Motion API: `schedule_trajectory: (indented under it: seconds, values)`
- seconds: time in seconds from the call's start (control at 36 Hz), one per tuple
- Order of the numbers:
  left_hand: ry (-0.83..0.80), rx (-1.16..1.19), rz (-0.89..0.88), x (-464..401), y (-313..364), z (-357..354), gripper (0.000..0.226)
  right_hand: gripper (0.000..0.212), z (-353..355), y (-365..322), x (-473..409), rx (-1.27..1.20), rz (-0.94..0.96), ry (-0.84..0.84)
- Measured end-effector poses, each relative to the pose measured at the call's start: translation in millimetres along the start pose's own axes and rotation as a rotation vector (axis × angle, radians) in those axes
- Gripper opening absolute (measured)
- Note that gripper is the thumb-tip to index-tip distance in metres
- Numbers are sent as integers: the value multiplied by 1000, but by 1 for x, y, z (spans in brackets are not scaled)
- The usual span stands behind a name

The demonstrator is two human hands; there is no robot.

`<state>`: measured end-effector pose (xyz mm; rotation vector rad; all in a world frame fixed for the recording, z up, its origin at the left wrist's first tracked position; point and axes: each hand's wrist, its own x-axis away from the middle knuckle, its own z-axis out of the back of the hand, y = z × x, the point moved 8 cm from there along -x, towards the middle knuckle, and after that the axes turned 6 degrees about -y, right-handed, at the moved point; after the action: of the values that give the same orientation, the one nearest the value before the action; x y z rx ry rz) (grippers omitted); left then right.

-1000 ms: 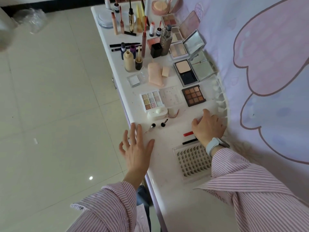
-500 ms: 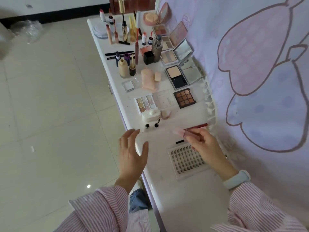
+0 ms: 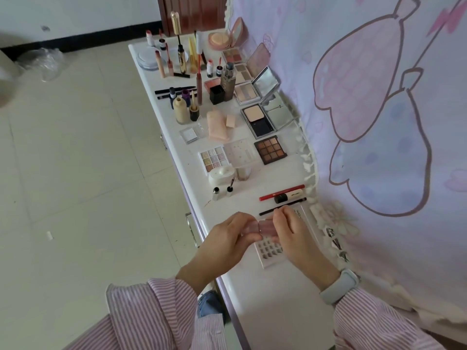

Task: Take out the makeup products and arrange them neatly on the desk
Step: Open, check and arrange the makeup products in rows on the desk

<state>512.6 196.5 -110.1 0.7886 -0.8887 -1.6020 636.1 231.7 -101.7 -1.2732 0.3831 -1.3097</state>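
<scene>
Head view. White desk, long and narrow, running from near to far beside a pale printed curtain on the right

Left hand: fingers curled, pinching the left end of a small translucent pink tube, held above the near part of the desk
Right hand: fingers curled, pinching the right end of the same tube; pale band on the wrist
Both sleeves pink-and-white striped

False-lash tray: flat on the desk, directly below the hands, partly hidden by them
Red pencil, cream-and-black stick, black pencil: lying side by side just beyond the hands
Brown eyeshadow palette and pastel palette: mid-desk, a clear lid between them
Open powder compact: beyond the brown palette, mirror raised
Beige bottle: upright, left side, mid-far
Gold mascara: upright, far end, among lip tubes
</scene>
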Motion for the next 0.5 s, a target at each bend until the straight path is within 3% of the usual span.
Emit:
schedule_trajectory:
  seconds: [0.08, 0.17, 0.25, 0.33, 0.44, 0.5]
  values:
    - [18, 140, 41, 0, 3, 0, 41, 19, 1, -7, 5, 105, 144, -22]
    - [32, 251, 121, 2, 3, 1, 24, 13, 3, -18, 9, 133, 264, -37]
    - [7, 440, 319, -1, -7, 0, 35, 10, 0, -25, 12, 185, 344, -108]
    - [-1, 477, 373, -1, -10, 3, 40, 19, -1, -23, 10, 159, 285, -150]
    - [-5, 544, 273, 0, -2, 10, 42, 9, 5, -9, 8, -152, 93, -58]
    - [45, 485, 254, -1, 1, 16, 26, 9, 2, -3, 10, -256, 38, -67]
